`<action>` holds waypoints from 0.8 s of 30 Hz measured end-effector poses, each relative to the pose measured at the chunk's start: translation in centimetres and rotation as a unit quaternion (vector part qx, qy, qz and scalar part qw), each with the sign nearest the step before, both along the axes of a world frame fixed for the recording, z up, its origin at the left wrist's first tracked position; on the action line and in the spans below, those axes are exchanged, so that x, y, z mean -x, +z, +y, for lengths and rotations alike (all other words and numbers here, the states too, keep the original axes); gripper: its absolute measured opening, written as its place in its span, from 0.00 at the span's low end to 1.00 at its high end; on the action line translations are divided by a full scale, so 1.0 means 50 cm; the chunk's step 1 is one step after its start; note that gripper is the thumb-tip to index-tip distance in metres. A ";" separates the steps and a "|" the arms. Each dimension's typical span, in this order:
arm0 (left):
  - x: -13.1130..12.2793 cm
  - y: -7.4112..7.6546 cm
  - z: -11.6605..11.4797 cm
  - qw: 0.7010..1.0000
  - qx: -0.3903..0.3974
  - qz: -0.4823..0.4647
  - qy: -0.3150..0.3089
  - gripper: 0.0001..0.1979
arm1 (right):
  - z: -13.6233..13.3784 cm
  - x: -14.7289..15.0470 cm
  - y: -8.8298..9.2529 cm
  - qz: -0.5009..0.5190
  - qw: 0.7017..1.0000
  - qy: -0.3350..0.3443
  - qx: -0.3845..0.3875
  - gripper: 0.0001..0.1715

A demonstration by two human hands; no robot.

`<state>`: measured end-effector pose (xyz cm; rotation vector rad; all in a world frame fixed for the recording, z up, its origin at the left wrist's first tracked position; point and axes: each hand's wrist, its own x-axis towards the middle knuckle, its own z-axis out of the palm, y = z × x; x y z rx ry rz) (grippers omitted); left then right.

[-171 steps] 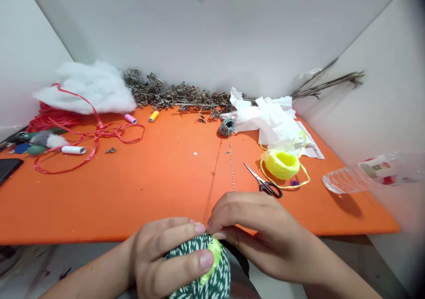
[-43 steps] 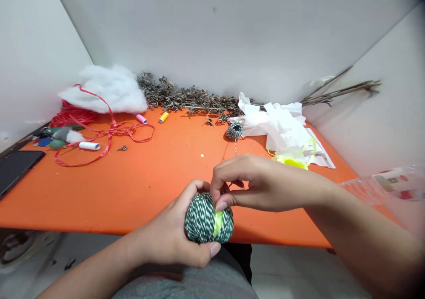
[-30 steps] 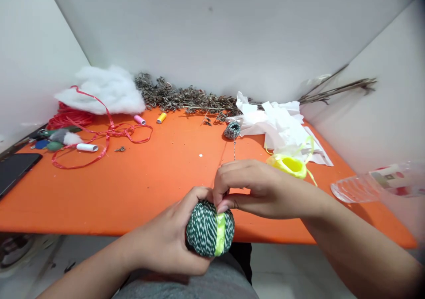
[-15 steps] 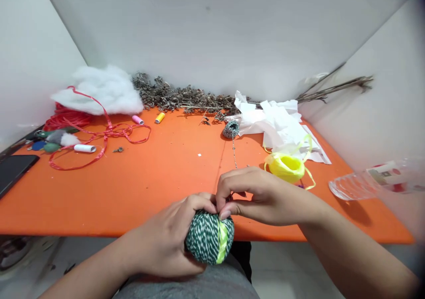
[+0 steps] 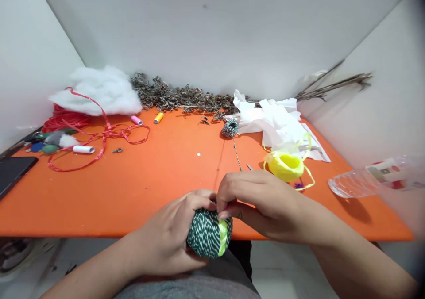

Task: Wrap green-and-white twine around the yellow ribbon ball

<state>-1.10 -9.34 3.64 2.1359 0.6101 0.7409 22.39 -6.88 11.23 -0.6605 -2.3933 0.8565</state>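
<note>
My left hand (image 5: 177, 230) is wrapped round a green-and-white yarn ball (image 5: 204, 235) at the table's front edge. A yellow-green strip (image 5: 222, 237) runs over the ball's right side. Thumb and fingertips of my right hand (image 5: 254, 199) are pinched together at the top of the ball, beside the strip; what they hold is too small to make out. Farther back lies a small coil of the same yarn (image 5: 229, 129), its strand running down towards my right hand.
On the orange table (image 5: 159, 175), yellow ribbon (image 5: 285, 166), white paper (image 5: 277, 120) and a clear plastic bottle (image 5: 352, 184) lie right. Red ribbon (image 5: 108, 133), white stuffing (image 5: 102, 91), thread spools and a black phone (image 5: 16, 173) are left. Dried plants (image 5: 186, 96) line the back.
My right hand has turned slightly, its fingers closer together on the ball. A small metal tip now shows behind it. The ball has tilted a little, and the view has shifted slightly.
</note>
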 end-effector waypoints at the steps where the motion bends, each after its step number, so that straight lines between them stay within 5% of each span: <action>1: 0.000 0.000 0.000 1.000 0.001 -0.009 -0.004 0.37 | -0.001 0.000 0.000 -0.002 1.000 -0.003 -0.003 0.06; 9: -0.001 -0.003 0.012 0.996 -0.041 -0.068 -0.042 0.31 | -0.001 -0.002 -0.004 -0.001 1.000 0.008 0.017 0.04; 18: 0.009 -0.011 0.011 0.990 -0.076 -0.069 -0.100 0.37 | 0.000 -0.006 0.006 0.016 0.998 0.062 0.028 0.06; 24: 0.011 -0.017 0.009 0.987 -0.112 -0.091 -0.072 0.36 | -0.012 0.002 0.003 0.013 0.999 0.019 -0.032 0.06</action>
